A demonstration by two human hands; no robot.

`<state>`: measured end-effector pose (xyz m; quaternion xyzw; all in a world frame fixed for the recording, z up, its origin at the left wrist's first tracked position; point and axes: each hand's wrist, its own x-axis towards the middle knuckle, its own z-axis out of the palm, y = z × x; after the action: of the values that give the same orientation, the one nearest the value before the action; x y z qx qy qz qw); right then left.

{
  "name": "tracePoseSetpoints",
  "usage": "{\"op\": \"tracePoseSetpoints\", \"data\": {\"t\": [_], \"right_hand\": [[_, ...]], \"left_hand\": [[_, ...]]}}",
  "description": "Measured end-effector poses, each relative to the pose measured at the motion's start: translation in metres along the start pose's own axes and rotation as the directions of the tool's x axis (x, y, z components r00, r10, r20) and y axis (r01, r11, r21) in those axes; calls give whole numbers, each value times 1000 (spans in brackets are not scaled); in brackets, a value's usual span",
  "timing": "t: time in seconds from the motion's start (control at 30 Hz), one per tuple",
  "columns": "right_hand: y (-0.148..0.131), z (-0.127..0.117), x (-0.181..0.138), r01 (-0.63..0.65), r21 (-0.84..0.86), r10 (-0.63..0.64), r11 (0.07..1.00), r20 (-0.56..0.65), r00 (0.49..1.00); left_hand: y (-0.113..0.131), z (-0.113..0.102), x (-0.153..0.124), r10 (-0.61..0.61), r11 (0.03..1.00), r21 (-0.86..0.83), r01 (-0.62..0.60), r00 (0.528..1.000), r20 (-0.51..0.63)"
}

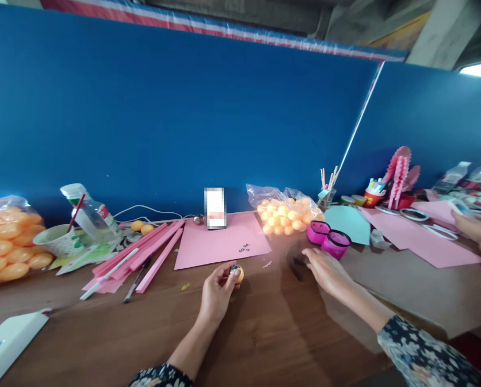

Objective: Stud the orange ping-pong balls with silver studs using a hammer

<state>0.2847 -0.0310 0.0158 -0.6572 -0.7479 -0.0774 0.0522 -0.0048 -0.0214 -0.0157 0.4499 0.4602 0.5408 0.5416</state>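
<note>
Left hand (pixel 216 293) low over the desk (pixel 264 333), fingers pinching an orange ball (pixel 238 273) with a dark spot on it. Right hand (pixel 324 269) lies flat, fingers loosely spread, at a blurred dark tool (pixel 295 264). Step looks like decorating the ball; 3 small googly eyes (pixel 244 248) lie on the pink sheet (pixel 220 242). Next move calls for a firm grip on the tool

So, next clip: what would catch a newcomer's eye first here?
Probably the left hand at centre, holding a small orange ball above the brown table. Next, the right hand reaches toward a dark object, blurred, near two magenta cups. Behind them sits a clear bag of orange balls.
</note>
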Motion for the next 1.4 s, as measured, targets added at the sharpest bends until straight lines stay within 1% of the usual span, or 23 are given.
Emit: {"op": "tracePoseSetpoints", "data": {"t": [0.07, 0.13, 0.23, 0.27, 0.3, 0.33, 0.37, 0.4, 0.47, 0.53, 0.67, 0.9, 1.13, 1.4], "right_hand": [[1, -3, 5, -7, -1, 7, 1000, -4, 1000], [-7, -12, 12, -11, 20, 12, 1000, -32, 999], [-36, -27, 28, 19, 84, -8, 996, -130, 992], [-49, -29, 36, 74, 111, -57, 991, -144, 988], [-62, -30, 45, 140, 140, -123, 980, -125, 984], [-75, -29, 54, 180, 170, -168, 969, -81, 982], [-87, -25, 64, 165, 195, -163, 967, -29, 986], [-98, -21, 74, 149, 204, -151, 968, -5, 988], [-113, -9, 91, 141, 215, -148, 967, 17, 989], [-121, 3, 103, 150, 227, -160, 962, 26, 987], [-124, 15, 110, 165, 251, -181, 954, 42, 983], [-120, 22, 112, 133, 280, -154, 951, 54, 987], [-119, 23, 113, 127, 288, -148, 949, 53, 988], [-117, 23, 113, 96, 265, -117, 959, 62, 991]], "left_hand": [[-1, 0, 1, 1, 1000, -17, -1, 1000, -17], [-2, 0, 1, 2, 1000, -27, -3, 1000, -29], [-2, 2, 1, 1, 999, -34, -2, 999, -37], [-2, 2, 1, -3, 999, -41, 2, 999, -42], [-1, 2, 0, -8, 999, -48, 6, 999, -47], [-1, 2, 0, -13, 998, -57, 10, 999, -51], [0, 2, 0, -16, 998, -64, 13, 998, -54], [0, 1, -1, -17, 998, -66, 14, 998, -53], [0, 0, -1, -14, 998, -60, 11, 999, -47], [-1, 0, 0, -5, 999, -52, 3, 999, -44], [-3, 1, 1, 10, 998, -55, -12, 999, -45], [-1, 2, 2, 10, 999, -41, -12, 999, -44], [-3, 2, 1, 19, 999, -39, -20, 999, -47], [1, 2, 0, 23, 1000, -15, -24, 998, -60]]}}
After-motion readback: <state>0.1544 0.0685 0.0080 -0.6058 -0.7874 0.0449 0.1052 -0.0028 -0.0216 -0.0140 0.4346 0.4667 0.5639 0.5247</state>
